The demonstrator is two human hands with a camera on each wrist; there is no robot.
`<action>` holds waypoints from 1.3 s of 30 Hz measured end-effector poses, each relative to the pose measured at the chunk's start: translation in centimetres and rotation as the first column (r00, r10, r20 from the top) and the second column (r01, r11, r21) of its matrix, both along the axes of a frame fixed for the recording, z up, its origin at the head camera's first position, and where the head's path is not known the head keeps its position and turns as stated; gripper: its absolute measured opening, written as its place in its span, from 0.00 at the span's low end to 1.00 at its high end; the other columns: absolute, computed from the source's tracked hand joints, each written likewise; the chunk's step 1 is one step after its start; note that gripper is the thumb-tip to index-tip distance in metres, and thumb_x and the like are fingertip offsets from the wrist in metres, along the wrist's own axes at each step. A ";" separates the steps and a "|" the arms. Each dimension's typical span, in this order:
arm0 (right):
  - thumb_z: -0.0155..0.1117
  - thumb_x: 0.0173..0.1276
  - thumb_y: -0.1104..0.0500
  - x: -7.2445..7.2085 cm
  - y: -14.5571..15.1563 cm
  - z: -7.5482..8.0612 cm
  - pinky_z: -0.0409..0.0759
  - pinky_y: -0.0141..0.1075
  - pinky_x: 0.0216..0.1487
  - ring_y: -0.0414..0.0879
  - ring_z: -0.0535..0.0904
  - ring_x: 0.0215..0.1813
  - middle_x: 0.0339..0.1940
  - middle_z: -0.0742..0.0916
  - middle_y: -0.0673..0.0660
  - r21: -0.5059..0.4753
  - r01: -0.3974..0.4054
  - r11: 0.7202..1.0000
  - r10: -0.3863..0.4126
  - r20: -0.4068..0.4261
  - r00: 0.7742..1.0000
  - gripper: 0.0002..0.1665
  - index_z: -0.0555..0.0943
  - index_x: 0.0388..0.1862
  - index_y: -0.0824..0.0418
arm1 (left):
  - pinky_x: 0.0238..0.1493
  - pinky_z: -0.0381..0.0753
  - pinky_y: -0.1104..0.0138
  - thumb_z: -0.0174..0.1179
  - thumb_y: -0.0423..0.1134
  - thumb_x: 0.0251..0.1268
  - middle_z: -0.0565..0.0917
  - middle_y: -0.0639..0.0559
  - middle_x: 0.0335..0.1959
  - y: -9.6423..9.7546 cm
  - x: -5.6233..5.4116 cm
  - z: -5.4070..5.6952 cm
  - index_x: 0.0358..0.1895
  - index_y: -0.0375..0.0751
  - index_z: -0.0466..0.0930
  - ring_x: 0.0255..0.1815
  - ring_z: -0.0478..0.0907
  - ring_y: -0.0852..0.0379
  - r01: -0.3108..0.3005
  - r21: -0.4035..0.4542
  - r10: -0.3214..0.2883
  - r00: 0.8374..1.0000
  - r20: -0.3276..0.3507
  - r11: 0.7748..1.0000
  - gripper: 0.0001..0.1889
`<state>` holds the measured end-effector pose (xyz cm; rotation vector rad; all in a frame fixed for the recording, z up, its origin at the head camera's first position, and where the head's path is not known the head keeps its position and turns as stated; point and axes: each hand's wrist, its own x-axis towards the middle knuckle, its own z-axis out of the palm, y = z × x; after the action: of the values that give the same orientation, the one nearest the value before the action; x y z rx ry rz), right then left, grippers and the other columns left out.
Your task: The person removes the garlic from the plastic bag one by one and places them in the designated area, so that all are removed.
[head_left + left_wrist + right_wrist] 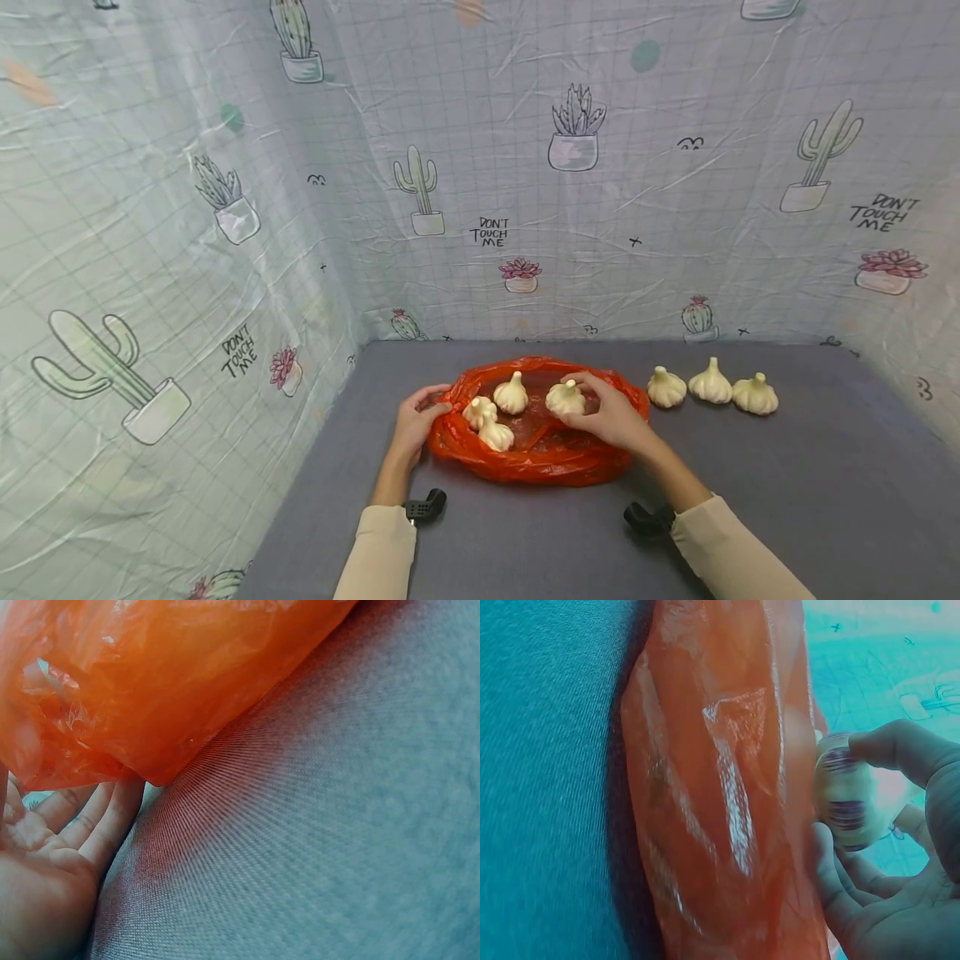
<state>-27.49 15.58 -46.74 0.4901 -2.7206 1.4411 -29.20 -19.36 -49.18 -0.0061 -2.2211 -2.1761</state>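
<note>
An opened red plastic bag (525,471) lies on the table with its mouth spread wide. Three garlic bulbs sit at its left side: one garlic bulb (511,394) stands behind two that touch each other. My left hand (414,421) holds the bag's left rim, the thumb over the edge. In the left wrist view, the other fingers (97,817) reach against the bag's outside, their tips partly hidden. With thumb and fingers, my right hand (611,414) grips another garlic bulb (566,399) over the right part of the bag's opening. The right wrist view shows this bulb (844,795) from the side, past the bag's wall.
To the right of the bag, three more garlic bulbs stand in a row: a left one (666,387), a middle one (711,382) and a right one (755,394). A grey cloth (525,542) covers the table. Cactus-print curtains (480,183) enclose the back and sides.
</note>
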 end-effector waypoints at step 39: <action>0.74 0.65 0.61 3.3 7.6 0.4 0.80 0.33 0.39 0.40 0.78 0.38 0.57 0.80 0.70 -0.070 0.032 0.997 -0.036 -0.049 0.998 0.34 0.73 0.68 0.63 | 0.42 0.81 0.70 0.66 0.30 0.63 0.85 0.42 0.47 -0.4 -1.8 -3.1 0.56 0.38 0.85 0.42 0.79 0.57 -0.046 -0.020 0.046 0.998 -0.032 0.999 0.17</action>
<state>-24.15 23.17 -46.31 0.4679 -2.6177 1.4885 -31.01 -19.71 -52.29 0.0102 -2.2042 -2.1150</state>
